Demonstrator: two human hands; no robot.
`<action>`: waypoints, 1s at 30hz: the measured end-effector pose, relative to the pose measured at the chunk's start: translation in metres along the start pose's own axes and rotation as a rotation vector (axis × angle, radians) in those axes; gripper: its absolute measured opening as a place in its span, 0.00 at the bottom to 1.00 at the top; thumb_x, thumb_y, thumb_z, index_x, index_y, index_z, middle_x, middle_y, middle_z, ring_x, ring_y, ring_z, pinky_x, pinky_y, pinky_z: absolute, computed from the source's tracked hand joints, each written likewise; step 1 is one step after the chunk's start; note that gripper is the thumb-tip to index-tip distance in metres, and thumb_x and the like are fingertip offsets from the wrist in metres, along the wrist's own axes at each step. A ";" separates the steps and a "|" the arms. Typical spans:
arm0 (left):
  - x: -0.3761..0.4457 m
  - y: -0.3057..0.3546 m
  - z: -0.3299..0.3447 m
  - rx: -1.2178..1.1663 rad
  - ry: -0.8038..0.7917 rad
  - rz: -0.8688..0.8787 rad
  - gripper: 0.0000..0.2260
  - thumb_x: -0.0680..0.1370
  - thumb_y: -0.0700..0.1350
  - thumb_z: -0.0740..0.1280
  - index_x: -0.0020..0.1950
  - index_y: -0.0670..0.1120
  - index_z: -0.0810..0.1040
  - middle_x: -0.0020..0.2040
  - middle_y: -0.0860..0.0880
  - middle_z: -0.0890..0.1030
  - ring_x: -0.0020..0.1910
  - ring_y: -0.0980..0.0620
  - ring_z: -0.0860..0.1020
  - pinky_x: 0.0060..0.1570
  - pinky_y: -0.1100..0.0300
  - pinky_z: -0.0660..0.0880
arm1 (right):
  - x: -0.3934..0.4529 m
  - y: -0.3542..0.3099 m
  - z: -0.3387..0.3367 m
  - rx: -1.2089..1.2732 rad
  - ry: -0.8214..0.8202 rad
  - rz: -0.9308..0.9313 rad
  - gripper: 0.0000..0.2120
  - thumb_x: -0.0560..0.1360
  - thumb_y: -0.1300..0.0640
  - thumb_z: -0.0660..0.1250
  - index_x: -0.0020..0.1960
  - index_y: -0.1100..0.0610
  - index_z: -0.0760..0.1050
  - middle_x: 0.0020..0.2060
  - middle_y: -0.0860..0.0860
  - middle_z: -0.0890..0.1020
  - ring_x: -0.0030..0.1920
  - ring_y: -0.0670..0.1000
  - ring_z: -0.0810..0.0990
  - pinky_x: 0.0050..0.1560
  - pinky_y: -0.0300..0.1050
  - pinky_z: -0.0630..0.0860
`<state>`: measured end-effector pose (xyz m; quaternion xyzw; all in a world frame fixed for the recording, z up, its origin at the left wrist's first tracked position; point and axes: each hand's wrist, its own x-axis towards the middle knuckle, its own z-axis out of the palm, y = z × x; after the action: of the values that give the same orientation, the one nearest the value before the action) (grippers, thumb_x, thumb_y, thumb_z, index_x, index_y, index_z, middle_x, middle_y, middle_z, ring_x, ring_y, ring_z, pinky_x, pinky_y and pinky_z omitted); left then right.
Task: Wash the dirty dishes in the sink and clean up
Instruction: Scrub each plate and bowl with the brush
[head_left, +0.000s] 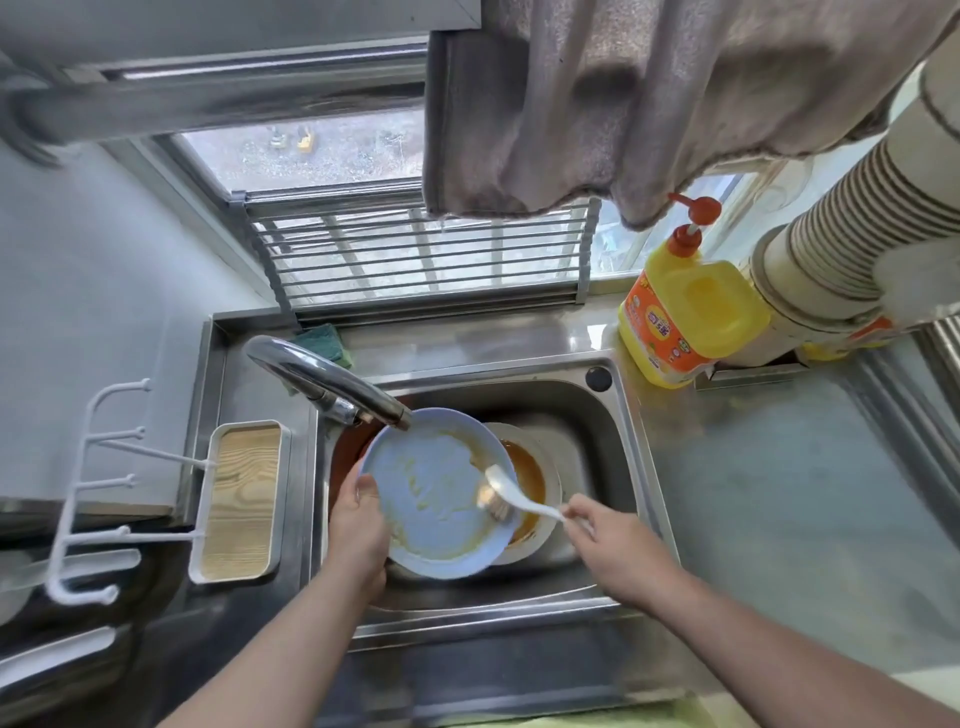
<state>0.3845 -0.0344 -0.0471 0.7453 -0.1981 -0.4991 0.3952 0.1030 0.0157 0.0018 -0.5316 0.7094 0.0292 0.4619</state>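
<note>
A pale blue plate smeared with yellowish residue is held tilted over the steel sink. My left hand grips its left rim, thumb on the inner face. My right hand pinches the handle of a white spoon, whose bowl lies against the plate's right side, with a bit of brownish food at its tip. Under the blue plate sits a white plate with orange-brown sauce. The faucet spout ends just above the blue plate's top rim.
A yellow dish soap bottle with a red pump stands on the counter at the back right, beside a stack of paper cups. A green sponge lies behind the faucet. A wood-bottomed tray sits left of the sink. A grey towel hangs overhead.
</note>
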 end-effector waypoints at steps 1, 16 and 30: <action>-0.001 -0.006 0.000 0.012 -0.030 -0.014 0.16 0.89 0.48 0.53 0.74 0.55 0.74 0.63 0.48 0.82 0.55 0.52 0.81 0.49 0.58 0.77 | 0.009 -0.007 0.001 0.011 0.033 -0.002 0.08 0.84 0.41 0.55 0.58 0.39 0.71 0.41 0.47 0.82 0.43 0.53 0.80 0.45 0.51 0.77; 0.003 -0.024 -0.015 0.056 -0.006 -0.080 0.14 0.89 0.50 0.54 0.67 0.52 0.77 0.56 0.47 0.84 0.52 0.51 0.82 0.52 0.54 0.79 | 0.024 -0.020 0.025 0.027 0.021 -0.036 0.09 0.84 0.41 0.54 0.59 0.41 0.70 0.46 0.48 0.83 0.50 0.57 0.81 0.45 0.50 0.75; -0.003 -0.042 0.010 -0.056 0.025 -0.234 0.15 0.89 0.51 0.53 0.71 0.54 0.74 0.61 0.47 0.83 0.60 0.44 0.82 0.65 0.38 0.78 | -0.017 0.014 0.027 0.317 -0.028 -0.006 0.05 0.82 0.47 0.64 0.53 0.40 0.79 0.41 0.37 0.83 0.41 0.39 0.79 0.51 0.42 0.75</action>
<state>0.3704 -0.0106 -0.0804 0.7581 -0.0907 -0.5380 0.3573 0.1094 0.0482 -0.0083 -0.4536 0.6971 -0.0773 0.5498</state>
